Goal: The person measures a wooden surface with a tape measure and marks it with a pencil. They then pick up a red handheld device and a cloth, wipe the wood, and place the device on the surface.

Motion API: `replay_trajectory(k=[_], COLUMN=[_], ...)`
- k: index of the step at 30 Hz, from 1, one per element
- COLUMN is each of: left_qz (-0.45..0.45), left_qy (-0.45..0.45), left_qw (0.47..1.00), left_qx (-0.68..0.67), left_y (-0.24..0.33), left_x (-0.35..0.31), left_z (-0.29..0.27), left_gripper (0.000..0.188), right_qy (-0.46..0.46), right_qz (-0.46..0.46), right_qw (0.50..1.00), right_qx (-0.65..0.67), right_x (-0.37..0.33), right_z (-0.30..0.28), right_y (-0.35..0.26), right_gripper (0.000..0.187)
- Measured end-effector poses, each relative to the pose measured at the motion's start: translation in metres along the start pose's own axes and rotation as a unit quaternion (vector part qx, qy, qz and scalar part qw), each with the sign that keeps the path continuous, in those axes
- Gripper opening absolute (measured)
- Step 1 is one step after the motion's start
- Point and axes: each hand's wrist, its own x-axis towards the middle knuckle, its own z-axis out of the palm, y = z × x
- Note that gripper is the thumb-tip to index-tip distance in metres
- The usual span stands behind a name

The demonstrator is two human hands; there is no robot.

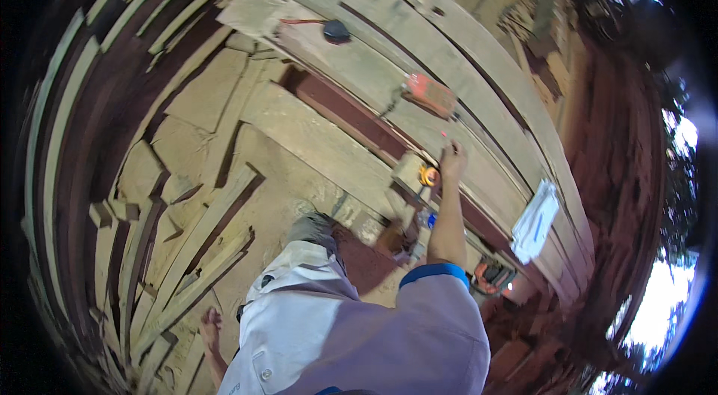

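The pale, broad plank [366, 66] runs slantwise across the middle of my head view, from upper left down toward the right. My right grip [452, 159] is at its near edge, fingers bent and pointing down at the wood; I cannot tell whether they are closed on something or merely resting there. A small red spot [444, 133] shows just beyond the fingertips.

Right beside that grip, on its left, I see a yellow-and-black tape measure [428, 175] by a wooden block [407, 168]. Farther up the plank sits a red boxy device [431, 95], and near its upper left end a dark rounded tool [336, 32] with an orange strip reaching out to the left.

To the right, white sheets [535, 221] lie across the boards, and below them I make out a red-and-black power tool [491, 275]. A blue cap [431, 220] shows beside the right forearm.

My left grip [210, 326] hangs low on the left, well apart from the plank; it is too small for me to tell if it is open or closed. Around it, wood strips [202, 245] lie over the sandy floor [280, 189].
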Motion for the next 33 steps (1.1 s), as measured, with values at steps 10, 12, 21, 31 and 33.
replay_trajectory(k=[10, 12, 21, 31, 33], left_qz=[0.108, 0.025, -0.199, -0.052, -0.139], left_qy=[0.028, 0.019, 0.215, 0.119, 0.183], left_qw=[0.993, 0.998, 0.942, 0.983, 0.95], left_qx=[0.034, 0.058, -0.165, -0.128, -0.213], left_y=[0.099, 0.062, -0.143, -0.159, -0.155], left_x=[-0.054, -0.071, -0.177, -0.15, -0.136], left_z=[0.045, 0.051, 0.176, 0.337, 0.339], left_gripper=[0.05, 0.05, 0.048, 0.039, 0.04], right_qy=[-0.202, -0.165, -0.206, -0.821, -0.809], right_qz=[-0.198, -0.333, -0.517, -0.454, -0.519], right_qw=[0.929, 0.895, 0.802, 0.345, 0.27], right_qx=[0.237, 0.245, 0.218, -0.001, -0.064], right_x=[-0.071, -0.065, -0.106, -0.441, -0.492], right_z=[0.116, 0.136, 0.238, 0.232, 0.203], right_y=[-0.199, -0.252, -0.395, -0.302, -0.317], right_gripper=[0.034, 0.039, 0.044, 0.046, 0.041])
